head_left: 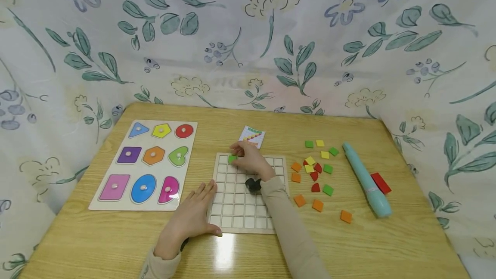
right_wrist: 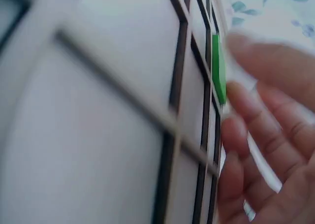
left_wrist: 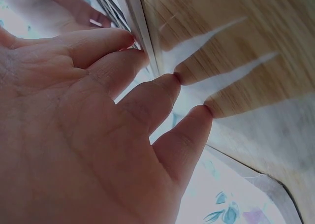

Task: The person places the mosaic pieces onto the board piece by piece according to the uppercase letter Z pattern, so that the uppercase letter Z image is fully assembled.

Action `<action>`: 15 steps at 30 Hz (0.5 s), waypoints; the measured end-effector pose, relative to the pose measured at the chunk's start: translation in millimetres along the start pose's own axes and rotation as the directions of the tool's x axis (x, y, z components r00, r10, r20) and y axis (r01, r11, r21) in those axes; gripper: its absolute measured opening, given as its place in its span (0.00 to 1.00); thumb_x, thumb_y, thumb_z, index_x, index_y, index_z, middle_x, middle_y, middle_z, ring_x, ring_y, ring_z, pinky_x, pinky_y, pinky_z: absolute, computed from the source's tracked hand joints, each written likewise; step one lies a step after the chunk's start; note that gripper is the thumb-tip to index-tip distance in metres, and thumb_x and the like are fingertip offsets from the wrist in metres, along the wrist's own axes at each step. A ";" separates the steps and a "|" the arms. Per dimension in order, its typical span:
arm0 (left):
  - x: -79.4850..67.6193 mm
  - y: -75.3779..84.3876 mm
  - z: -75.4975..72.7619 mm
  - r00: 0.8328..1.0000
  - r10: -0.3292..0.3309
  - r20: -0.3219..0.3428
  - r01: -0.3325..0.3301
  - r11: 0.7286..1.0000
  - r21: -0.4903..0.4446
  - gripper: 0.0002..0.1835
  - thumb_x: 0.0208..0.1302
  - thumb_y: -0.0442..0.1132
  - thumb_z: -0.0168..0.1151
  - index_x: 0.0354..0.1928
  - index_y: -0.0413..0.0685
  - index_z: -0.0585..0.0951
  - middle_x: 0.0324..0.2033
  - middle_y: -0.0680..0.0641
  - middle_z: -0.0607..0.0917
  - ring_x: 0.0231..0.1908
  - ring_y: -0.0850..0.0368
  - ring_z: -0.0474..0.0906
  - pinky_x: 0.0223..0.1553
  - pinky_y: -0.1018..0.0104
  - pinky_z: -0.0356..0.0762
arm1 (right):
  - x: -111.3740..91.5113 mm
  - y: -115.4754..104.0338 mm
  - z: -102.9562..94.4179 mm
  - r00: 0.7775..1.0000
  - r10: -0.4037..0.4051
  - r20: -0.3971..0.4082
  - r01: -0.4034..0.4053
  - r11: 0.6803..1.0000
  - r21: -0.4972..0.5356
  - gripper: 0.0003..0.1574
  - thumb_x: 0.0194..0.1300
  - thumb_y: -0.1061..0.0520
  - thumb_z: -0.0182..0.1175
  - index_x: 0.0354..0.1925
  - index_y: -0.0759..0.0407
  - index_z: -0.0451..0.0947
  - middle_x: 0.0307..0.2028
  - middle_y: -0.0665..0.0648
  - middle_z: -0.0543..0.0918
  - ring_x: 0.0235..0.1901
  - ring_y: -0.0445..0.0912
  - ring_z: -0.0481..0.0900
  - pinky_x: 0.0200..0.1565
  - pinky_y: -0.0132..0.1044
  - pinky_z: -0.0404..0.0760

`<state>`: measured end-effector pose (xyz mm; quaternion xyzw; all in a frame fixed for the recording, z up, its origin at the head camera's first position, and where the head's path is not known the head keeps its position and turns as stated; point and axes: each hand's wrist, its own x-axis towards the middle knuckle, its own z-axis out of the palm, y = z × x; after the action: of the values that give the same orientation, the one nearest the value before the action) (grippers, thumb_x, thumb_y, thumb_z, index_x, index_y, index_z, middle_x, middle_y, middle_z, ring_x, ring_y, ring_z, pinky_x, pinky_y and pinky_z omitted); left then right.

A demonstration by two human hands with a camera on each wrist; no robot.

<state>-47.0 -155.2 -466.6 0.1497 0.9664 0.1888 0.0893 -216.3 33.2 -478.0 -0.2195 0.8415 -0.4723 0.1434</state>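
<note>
A wooden grid board with pale square cells lies in front of the person. At its upper left, the right hand holds a green square tile by its edges over a cell. The right wrist view has this green tile at the grid, with the fingertips right at its side. The left hand rests along the board's left edge, fingers spread. Up close, the left hand has its fingertips against the tabletop and the board's side. Just beyond the board lies a printed pattern card.
On the left lies a shape puzzle with knobbed pieces. Right of the board are scattered orange tiles, green tiles, yellow tiles and red pieces. Farther right, a teal wand-like object lies beside a red block.
</note>
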 end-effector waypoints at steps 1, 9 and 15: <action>0.3 0.4 0.5 1.000 -0.002 0.001 0.002 1.000 -0.002 0.67 0.30 0.63 0.79 0.72 0.35 0.60 0.74 0.39 0.59 0.72 0.35 0.55 0.69 0.36 0.58 | -1.8 2.3 -3.1 1.000 -0.004 0.001 0.004 0.999 0.037 0.30 0.59 0.63 0.67 0.59 0.61 0.73 0.48 0.60 0.82 0.47 0.49 0.78 0.51 0.38 0.79; 0.4 1.0 0.8 1.000 0.010 -0.002 -0.010 1.000 0.003 0.67 0.31 0.62 0.79 0.72 0.34 0.60 0.74 0.38 0.58 0.72 0.35 0.55 0.69 0.37 0.59 | -19.9 33.3 -54.5 0.989 0.029 -0.148 0.004 0.975 0.221 0.31 0.62 0.66 0.63 0.63 0.66 0.69 0.57 0.68 0.78 0.56 0.60 0.77 0.59 0.49 0.78; 0.4 0.5 -0.5 1.000 0.011 -0.004 -0.011 1.000 -0.003 0.67 0.31 0.62 0.80 0.71 0.34 0.60 0.73 0.38 0.58 0.72 0.34 0.55 0.68 0.36 0.58 | -45.7 60.4 -112.8 0.939 0.123 -0.321 -0.057 0.977 0.205 0.30 0.63 0.65 0.63 0.62 0.67 0.70 0.57 0.69 0.78 0.57 0.59 0.75 0.54 0.37 0.79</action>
<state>-47.3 -154.8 -466.0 0.1545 0.9655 0.1909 0.0867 -241.7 166.5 -470.4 -0.0830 0.8131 -0.5747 0.0418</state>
